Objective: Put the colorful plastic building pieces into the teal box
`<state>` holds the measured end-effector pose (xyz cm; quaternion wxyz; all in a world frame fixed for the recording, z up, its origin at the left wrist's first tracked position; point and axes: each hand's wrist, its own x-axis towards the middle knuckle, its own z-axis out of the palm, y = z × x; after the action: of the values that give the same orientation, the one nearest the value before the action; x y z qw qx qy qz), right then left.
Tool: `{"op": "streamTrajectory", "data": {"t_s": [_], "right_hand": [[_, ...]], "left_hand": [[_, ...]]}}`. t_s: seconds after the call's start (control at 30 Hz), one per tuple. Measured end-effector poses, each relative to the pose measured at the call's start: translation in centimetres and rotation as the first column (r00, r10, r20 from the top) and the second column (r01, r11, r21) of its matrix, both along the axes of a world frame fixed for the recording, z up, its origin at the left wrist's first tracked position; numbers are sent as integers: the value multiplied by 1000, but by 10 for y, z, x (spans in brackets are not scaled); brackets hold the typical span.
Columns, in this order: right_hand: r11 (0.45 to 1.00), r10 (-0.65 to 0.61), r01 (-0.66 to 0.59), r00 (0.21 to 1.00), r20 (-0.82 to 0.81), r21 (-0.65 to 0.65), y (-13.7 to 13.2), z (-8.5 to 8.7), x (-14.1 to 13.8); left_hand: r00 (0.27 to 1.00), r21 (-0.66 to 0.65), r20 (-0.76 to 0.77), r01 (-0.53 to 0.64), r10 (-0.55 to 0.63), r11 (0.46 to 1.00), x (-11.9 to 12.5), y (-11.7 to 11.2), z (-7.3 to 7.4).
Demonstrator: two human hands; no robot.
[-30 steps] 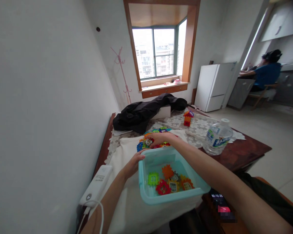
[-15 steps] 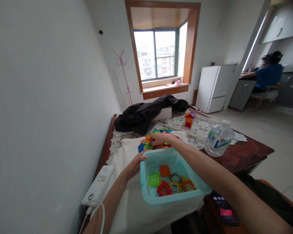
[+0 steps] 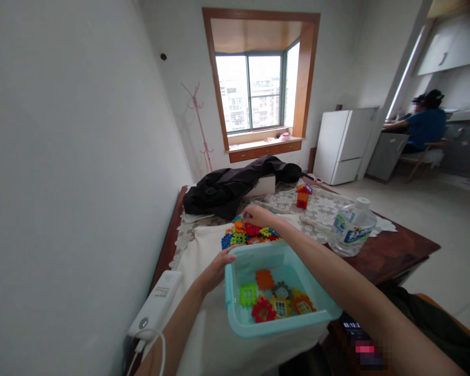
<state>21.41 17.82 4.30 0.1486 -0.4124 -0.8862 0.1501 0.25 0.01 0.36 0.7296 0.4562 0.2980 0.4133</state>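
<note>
A light-blue plastic box (image 3: 235, 325) stands close in front of me. Inside it lie several notched building pieces, among them a green one (image 3: 248, 295), a red one (image 3: 263, 309) and an orange one (image 3: 265, 279). My left hand (image 3: 218, 265) grips the box's left far corner, thumb over the rim. Beyond the box is a heap of colourful interlocking building pieces (image 3: 238, 238). Above this heap, my right hand (image 3: 258, 216) has its fingers bent together at the tips; what they pinch is too small to make out. My right forearm crosses over the box's right side.
A clear plastic bottle (image 3: 351, 230) stands to the right, and a small house of building pieces (image 3: 303, 196) behind. Black cloth (image 3: 223, 189) lies across the table's far end. A white power bank-like device (image 3: 156, 303) with a cable is at left. A person (image 3: 426, 122) sits far right.
My right hand has lifted slightly off the heap and moved a little away from me, its fingers drawn together. My left hand stays on the box. The view has tilted slightly.
</note>
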Motion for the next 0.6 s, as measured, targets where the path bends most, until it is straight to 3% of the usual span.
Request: {"op": "streamTrajectory", "data": {"t_s": [0.1, 0.17, 0.3, 0.33, 0.4, 0.47, 0.5, 0.6], "right_hand": [[990, 42, -67, 979, -198, -120, -5, 5, 1], [955, 68, -169, 925, -374, -244, -13, 13, 3], [774, 143, -457, 801, -582, -439, -28, 28, 7], [756, 158, -474, 801, -578, -450, -29, 29, 8], [823, 155, -378, 867, -473, -424, -25, 27, 10], [927, 96, -166, 972, -215, -337, -17, 20, 13], [953, 53, -64, 998, -45, -297, -13, 16, 15], [950, -3, 112, 937, 349, -290, -3, 5, 23]], "left_hand": [[1000, -3, -15, -4, 4, 1000, 0, 0, 0], [1000, -10, -18, -9, 9, 1000, -1, 0, -1], [999, -38, -19, -33, 33, 999, -2, 1, -4], [999, -40, -17, -31, 30, 999, -2, 1, -4], [1000, -31, -2, -8, 7, 999, -1, 1, -4], [1000, -20, 15, 16, -16, 1000, -1, 0, -2], [1000, -19, 17, 20, -19, 1000, -1, 0, -2], [1000, -24, 9, 1, -1, 1000, -1, 0, -2]]}}
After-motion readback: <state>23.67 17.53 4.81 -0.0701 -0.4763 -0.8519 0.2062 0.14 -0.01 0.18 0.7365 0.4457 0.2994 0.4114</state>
